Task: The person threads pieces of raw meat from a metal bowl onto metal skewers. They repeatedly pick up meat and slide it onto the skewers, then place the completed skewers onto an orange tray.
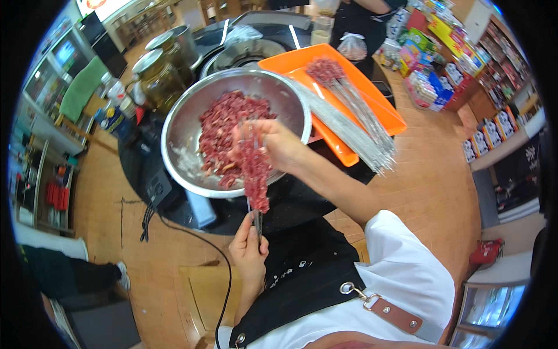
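Note:
My left hand (249,248) grips the bare lower ends of several metal skewers over the black apron (305,261). Chunks of raw red meat (256,183) are threaded along their upper part. My right hand (279,141), a little blurred, reaches across and pinches the meat near the skewers' tips. Just behind both lies a large stainless steel bowl (183,161) with a heap of cut raw meat (218,126) in it. To its right, an orange plastic tray (279,63) holds loaded meat skewers (326,72) and a bundle of bare metal skewers (335,122).
All this stands on a round black table (296,207). Two glass jars (159,83) and bottles (117,94) sit at the left, with a tied plastic bag (353,46) at the back. A black cable (218,248) hangs beside my left arm. Another person (362,22) stands across the table.

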### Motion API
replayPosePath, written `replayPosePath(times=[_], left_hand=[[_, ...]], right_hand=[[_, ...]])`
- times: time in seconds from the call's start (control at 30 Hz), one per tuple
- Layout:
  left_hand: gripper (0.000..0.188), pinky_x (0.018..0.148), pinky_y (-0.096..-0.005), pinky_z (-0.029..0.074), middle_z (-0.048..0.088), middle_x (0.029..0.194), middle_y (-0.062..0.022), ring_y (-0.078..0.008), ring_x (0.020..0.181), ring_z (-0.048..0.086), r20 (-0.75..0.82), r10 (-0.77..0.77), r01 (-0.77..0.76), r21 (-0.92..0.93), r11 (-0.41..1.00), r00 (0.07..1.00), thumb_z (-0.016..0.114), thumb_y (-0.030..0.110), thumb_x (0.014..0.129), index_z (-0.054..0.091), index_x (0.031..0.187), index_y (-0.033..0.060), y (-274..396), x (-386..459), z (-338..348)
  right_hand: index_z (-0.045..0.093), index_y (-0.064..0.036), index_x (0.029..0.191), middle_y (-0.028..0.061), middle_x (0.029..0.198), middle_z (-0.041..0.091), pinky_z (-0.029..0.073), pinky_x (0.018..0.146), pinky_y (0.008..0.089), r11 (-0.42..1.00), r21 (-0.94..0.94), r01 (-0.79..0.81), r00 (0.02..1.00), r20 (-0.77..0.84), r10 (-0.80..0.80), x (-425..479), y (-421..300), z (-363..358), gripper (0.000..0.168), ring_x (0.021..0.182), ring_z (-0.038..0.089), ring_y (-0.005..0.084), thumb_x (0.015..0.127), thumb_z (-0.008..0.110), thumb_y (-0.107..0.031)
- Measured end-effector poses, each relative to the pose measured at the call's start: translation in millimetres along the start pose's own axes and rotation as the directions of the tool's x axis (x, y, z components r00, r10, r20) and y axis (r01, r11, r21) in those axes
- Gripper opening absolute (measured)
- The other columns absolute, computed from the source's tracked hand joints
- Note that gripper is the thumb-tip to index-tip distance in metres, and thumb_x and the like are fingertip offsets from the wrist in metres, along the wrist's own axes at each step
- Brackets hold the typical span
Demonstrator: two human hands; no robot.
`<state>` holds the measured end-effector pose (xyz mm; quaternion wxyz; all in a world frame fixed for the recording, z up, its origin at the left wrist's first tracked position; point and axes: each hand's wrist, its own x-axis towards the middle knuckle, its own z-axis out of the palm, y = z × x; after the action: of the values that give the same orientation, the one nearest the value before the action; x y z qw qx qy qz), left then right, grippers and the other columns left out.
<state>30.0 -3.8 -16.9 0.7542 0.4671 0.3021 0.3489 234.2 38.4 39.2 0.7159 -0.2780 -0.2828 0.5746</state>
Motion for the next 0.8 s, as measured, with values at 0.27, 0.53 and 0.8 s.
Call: replayPosePath(times=[0.27, 0.53, 0.8], left_hand=[[0.031, 0.036, -0.0144, 0.024, 0.051, 0.068, 0.0004, -0.0025, 0.043, 0.035, 0.067, 0.034, -0.034, -0.005, 0.999, 0.997, 0.039, 0.011, 0.09, 0.045, 0.119, -0.0002, 15, 17, 19], [0.028, 0.04, -0.0128, 0.023, 0.045, 0.064, 0.0009, -0.0013, 0.046, 0.032, 0.065, 0.059, -0.057, -0.034, 0.998, 0.996, 0.036, 0.018, 0.092, 0.047, 0.11, 0.0006, 23, 20, 11], [0.025, 0.041, -0.0128, 0.023, 0.044, 0.071, -0.0004, -0.0019, 0.051, 0.035, 0.131, 0.063, -0.033, -0.218, 0.975, 0.989, 0.036, 0.015, 0.092, 0.042, 0.112, 0.0011, 26, 17, 39]], right_hand=[[0.056, 0.001, 0.094, 0.008, 0.084, 0.059, 0.048, 0.08, 0.0334, 0.999, -0.033, 0.038, 0.999, 0.013, -0.037, -9, 1, 1, 0.018, 0.08, 0.06, 0.0204, 0.084, 0.051, -0.013], [0.044, 0.004, 0.114, 0.0129, 0.105, 0.055, 0.042, 0.086, 0.0319, 0.979, -0.102, -0.175, 0.977, 0.103, 0.185, -37, -17, 12, 0.037, 0.095, 0.054, 0.0208, 0.086, 0.048, -0.019], [0.056, -0.001, 0.087, 0.0006, 0.071, 0.054, 0.042, 0.05, 0.0182, 0.76, -0.644, -0.084, 0.991, 0.029, 0.133, -40, -8, 36, 0.025, 0.056, 0.049, 0.0049, 0.087, 0.047, -0.024]])
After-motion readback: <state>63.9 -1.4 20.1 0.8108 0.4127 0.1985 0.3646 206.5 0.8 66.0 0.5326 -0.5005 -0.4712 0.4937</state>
